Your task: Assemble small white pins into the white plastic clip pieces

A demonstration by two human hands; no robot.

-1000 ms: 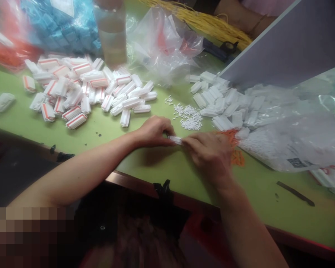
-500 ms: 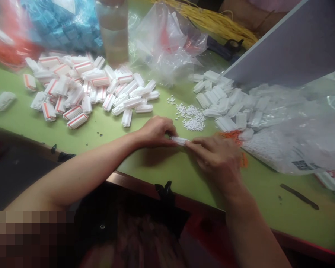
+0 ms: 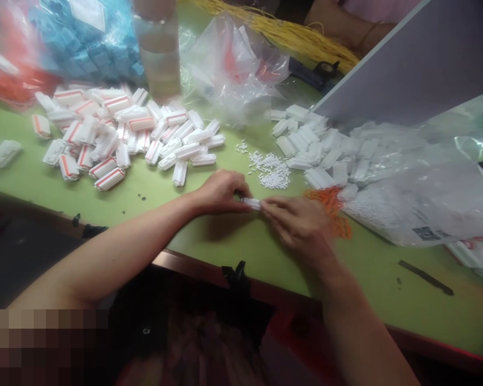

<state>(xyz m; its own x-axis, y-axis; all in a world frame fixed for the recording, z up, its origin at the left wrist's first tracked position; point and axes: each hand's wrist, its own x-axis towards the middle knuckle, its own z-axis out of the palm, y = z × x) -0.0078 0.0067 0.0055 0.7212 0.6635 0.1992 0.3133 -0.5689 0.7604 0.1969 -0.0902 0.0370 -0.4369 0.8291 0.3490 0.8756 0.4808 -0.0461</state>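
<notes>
Between my two hands is a small white plastic block point(image 3: 251, 203), held just above the green table point(image 3: 209, 241). My left hand point(image 3: 224, 192) pinches its left end between thumb and fingers. At the block's right end, the fingertips of my right hand point(image 3: 300, 222) press on it, the fingers bent and close together. Right behind the block lies a scatter of tiny white pegs point(image 3: 274, 172). Orange strips point(image 3: 326, 201) lie behind and beside my right hand, partly hidden by it. Fine details of the block are blurred.
White blocks with orange stripes point(image 3: 112, 134) are heaped at left; plain white blocks point(image 3: 306, 140) at right. Clear bags point(image 3: 422, 198), a bottle of liquid point(image 3: 156, 59), a blue-filled bag point(image 3: 92, 48) and a thin dark blade-like tool point(image 3: 425, 277) lie around. Another person's arm point(image 3: 338, 24) shows behind.
The view has shifted slightly, so most things sit a little further left. My right fingers cover a bit more of the block's right end. Both hands still hold it.
</notes>
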